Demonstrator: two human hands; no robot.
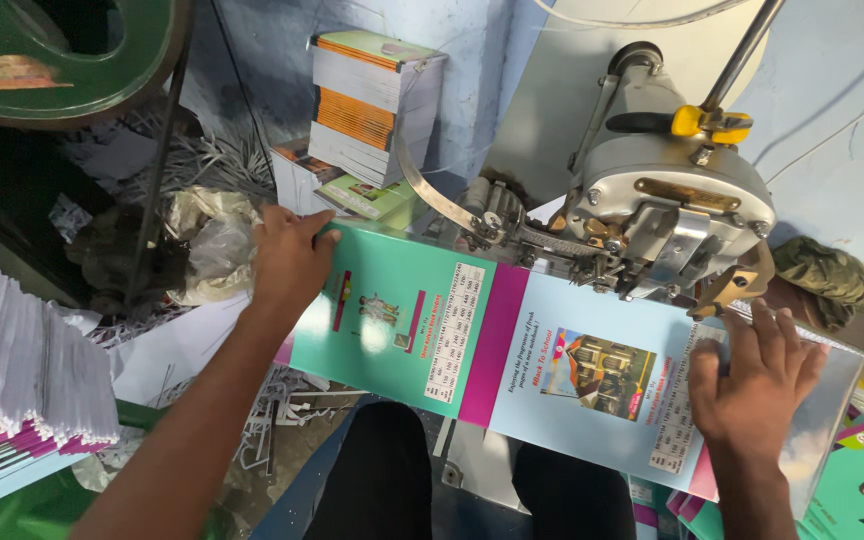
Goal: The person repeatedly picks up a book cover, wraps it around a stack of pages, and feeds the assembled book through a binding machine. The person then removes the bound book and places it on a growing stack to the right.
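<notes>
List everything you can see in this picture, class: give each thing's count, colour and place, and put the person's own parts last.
printed cover sheet: one, teal, magenta and pale blue, flat under the machine, centre
stitching machine: one, grey metal with a yellow clip, upper right
booklet stack: one, white with orange edges, against the wall, top centre
folded booklets: one pile, white with pink edges, left edge
paper trimmings: many, white, upper left
camouflage cloth: one, green, right
legs: two, black trousers, bottom centre
left hand: one, flat on the sheet's left end
right hand: one, flat on the sheet's right end
</notes>
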